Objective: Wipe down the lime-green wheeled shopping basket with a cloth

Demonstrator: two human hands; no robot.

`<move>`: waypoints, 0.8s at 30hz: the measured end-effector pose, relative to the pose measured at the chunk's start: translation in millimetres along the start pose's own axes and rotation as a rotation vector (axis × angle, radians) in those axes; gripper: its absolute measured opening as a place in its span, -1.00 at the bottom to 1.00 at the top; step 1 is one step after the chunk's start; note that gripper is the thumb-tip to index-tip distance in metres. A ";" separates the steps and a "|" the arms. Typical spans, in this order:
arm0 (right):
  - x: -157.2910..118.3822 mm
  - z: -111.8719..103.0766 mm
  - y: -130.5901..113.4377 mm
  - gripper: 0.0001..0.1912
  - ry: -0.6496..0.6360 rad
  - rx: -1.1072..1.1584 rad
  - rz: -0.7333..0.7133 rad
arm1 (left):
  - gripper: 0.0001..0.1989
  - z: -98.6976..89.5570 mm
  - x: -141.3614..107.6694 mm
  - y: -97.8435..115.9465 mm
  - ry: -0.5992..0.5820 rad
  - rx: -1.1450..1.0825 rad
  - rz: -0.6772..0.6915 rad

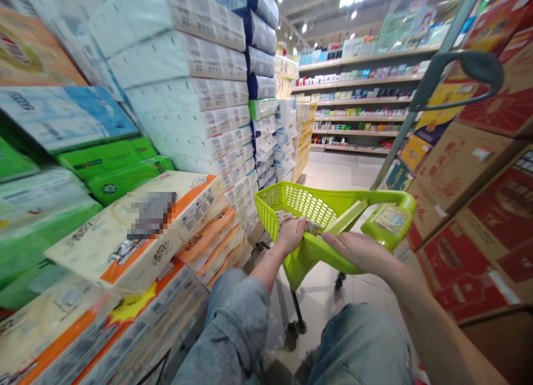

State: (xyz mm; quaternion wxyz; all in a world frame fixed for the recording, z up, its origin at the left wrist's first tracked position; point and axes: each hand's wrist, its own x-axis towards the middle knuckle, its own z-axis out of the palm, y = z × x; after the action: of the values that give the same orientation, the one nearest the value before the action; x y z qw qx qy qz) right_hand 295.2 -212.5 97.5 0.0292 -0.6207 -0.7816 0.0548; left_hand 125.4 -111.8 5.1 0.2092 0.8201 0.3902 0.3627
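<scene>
A lime-green plastic shopping cart [310, 193] stands in front of my knees, its basket perforated along the sides. My left hand [292, 234] is closed on a crumpled, light patterned cloth [287, 217] at the basket's near left rim. Part of the cloth lies inside the basket and part is covered by my fingers. On the near rim further right, my right hand [350, 249] grips the cart's edge, its fingertips mostly out of sight. A grey pole with a dark grey handle [462, 80] rises from the cart's right side.
Packs of tissue paper [208, 63] are stacked high on the left. A pixelated dark object [155, 213] lies on a cream and orange tissue pack [187, 207]. Red and brown cartons [453, 263] crowd the right side. Stocked shelves [362, 99] stand beyond the tiled floor [345, 174].
</scene>
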 end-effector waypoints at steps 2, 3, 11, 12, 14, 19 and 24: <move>-3.0 4.5 -17.0 -0.31 -0.027 -0.068 0.055 | -0.44 6.2 -1.8 3.8 0.023 0.032 0.013; -4.3 6.2 -22.8 -0.33 -0.027 -0.104 0.077 | -0.46 9.2 -3.6 4.6 0.039 0.038 0.021; -8.4 5.5 -21.1 -0.50 -0.104 -0.114 0.054 | -0.64 22.6 -33.2 5.0 0.161 -0.112 0.041; -9.6 4.5 -20.0 -0.50 -0.108 -0.108 0.048 | -0.65 23.0 -38.7 6.6 0.167 -0.148 0.061; -12.3 3.0 -17.7 -0.48 -0.117 -0.098 0.037 | -0.65 24.2 -51.6 11.3 0.182 -0.217 0.103; -15.5 4.6 -7.0 -0.44 -0.091 -0.146 0.032 | -0.53 27.9 -86.7 28.0 0.076 -0.280 0.089; -13.5 7.3 1.9 -0.38 -0.019 -0.194 0.028 | -0.50 21.3 -96.9 33.7 -0.104 -0.176 0.114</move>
State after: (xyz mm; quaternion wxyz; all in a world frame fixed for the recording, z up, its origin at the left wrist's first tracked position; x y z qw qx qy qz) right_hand 299.3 -225.6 90.4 -0.0395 -0.6308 -0.7748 -0.0149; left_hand 116.2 -210.3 -29.4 0.2796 0.8370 0.2982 0.3637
